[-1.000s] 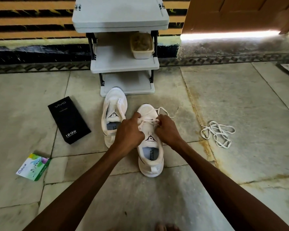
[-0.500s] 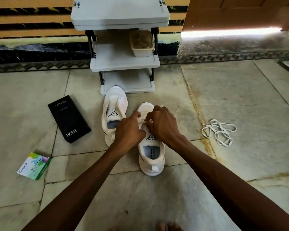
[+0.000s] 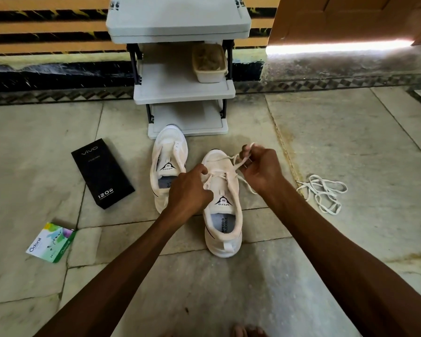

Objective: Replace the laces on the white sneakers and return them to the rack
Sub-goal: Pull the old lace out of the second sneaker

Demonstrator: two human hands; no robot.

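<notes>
L grip (image 3: 188, 190) pinching lace (image 3: 236, 161) at sneaker (image 3: 218, 164) | R grip (image 3: 263, 171) pinching lace end | stone-tile floor (image 3: 350, 142), rack (image 3: 180, 20) by wall (image 3: 46, 27)

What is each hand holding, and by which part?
The right hand pinches a drawn-out stretch of the lace, beside the toe. The left hand pinches the same lace at the eyelets of the nearer sneaker.

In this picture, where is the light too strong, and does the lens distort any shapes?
Head view: the daylight strip under the brown wooden door is blown out to white; head view: the top of the grey plastic shoe rack looks far wider than its lower shelves, wide-angle stretching; head view: elsewhere light is soft, the nearer white sneaker casting only a faint shadow.
</notes>
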